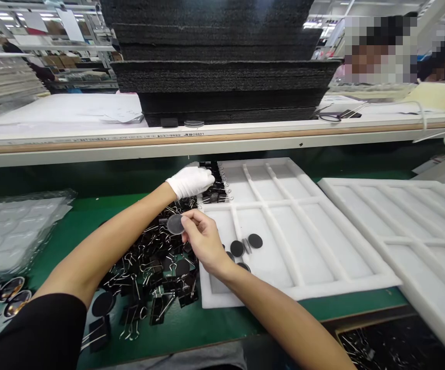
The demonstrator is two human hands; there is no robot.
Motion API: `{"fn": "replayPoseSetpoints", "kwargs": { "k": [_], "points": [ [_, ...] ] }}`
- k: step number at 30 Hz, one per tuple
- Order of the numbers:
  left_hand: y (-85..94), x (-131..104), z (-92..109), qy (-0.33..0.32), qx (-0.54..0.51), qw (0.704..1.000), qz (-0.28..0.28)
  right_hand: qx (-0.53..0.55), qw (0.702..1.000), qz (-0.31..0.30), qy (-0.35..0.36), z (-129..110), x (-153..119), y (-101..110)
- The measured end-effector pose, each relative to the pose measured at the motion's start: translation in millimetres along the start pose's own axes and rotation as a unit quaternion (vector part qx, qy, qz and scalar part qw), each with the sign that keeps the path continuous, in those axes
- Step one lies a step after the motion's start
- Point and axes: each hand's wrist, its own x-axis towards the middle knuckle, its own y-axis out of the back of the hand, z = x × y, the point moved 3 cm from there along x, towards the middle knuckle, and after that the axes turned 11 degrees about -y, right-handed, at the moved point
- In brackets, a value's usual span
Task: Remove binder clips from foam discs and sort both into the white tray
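1. A green table (87,216) is overhung by a white shelf (253,146), on which a black foam stack (222,77) and paper (72,108) are set.
2. Beyond the shelf, people (384,46) are seen on the right, blurred.
3. A round, flat, dark grey disc (174,224) is gripped at its edge between thumb and fingers of the bare right hand (201,236); it is held over a heap of clips (145,262), near the tray's left edge.
4. The clips are black with silvery wire handles; dark discs are scattered among them.
5. The white-gloved left hand (190,181) is held at the tray's far left corner, its fingers over clips; whether any is gripped cannot be told.
6. Clips are lined up in the far left compartment of the white tray (299,291); dark discs (255,241) are gathered in its near left part.
7. A second tray (411,240) is placed just beside, on the right.
8. Clips are also held in a bin (384,344) at lower right.
9. At left, sunglasses (11,289) are laid near a clear plastic tray (18,226).
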Motion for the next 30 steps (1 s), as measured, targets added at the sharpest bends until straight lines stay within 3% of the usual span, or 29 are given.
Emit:
{"fn": "replayPoseSetpoints", "kwargs": {
  "k": [4, 6, 9, 13, 19, 20, 22, 23, 24, 26, 28, 30],
  "points": [
    [5.5, -10.2, -8.6, 0.040, 0.035, 0.997, 0.063, 0.032, 0.999, -0.004, -0.011, 3.9, 1.7, 1.6],
    [13.8, -18.0, -13.2, 0.065, 0.044, 0.994, 0.071, 0.118, 0.992, 0.002, -0.034, 5.7, 4.6, 4.8],
    [29.4, -33.3, -13.4, 0.071, 0.055, 0.993, 0.079, 0.307, 0.947, 0.012, -0.092, 5.7, 10.7, 11.9],
    [49.8, -64.4, 2.6, 0.036, 0.067, 0.992, 0.096, 0.412, 0.902, -0.007, -0.130, -1.1, 16.5, 19.4],
    [77.8, -126.1, 44.6, -0.057, 0.040, 0.992, 0.106, 0.404, 0.904, -0.042, -0.135, -4.3, 9.6, 14.6],
    [80.6, -135.0, 50.1, -0.038, 0.014, 0.992, 0.116, 0.394, 0.909, -0.043, -0.133, -4.0, 7.3, 12.1],
    [84.1, -150.2, 55.7, 0.092, -0.085, 0.979, 0.158, 0.365, 0.922, -0.049, -0.117, -3.7, 2.7, 6.4],
    [83.4, -156.7, 56.9, 0.185, -0.169, 0.952, 0.175, 0.344, 0.932, -0.057, -0.103, -3.3, 0.5, 3.2],
    [80.4, -162.1, 58.8, 0.275, -0.271, 0.906, 0.175, 0.315, 0.943, -0.065, -0.088, -2.3, -1.7, 0.0],
    [71.3, -167.3, 67.8, 0.390, -0.465, 0.787, 0.115, 0.234, 0.968, -0.074, -0.061, 2.2, -5.9, -6.3],
    [65.4, -167.3, 79.4, 0.413, -0.579, 0.702, 0.030, 0.152, 0.985, -0.070, -0.042, 9.7, -9.4, -11.2],
    [62.3, -167.7, 87.2, 0.407, -0.631, 0.661, -0.001, 0.096, 0.992, -0.071, -0.033, 17.5, -12.5, -14.7]
  ]
}}
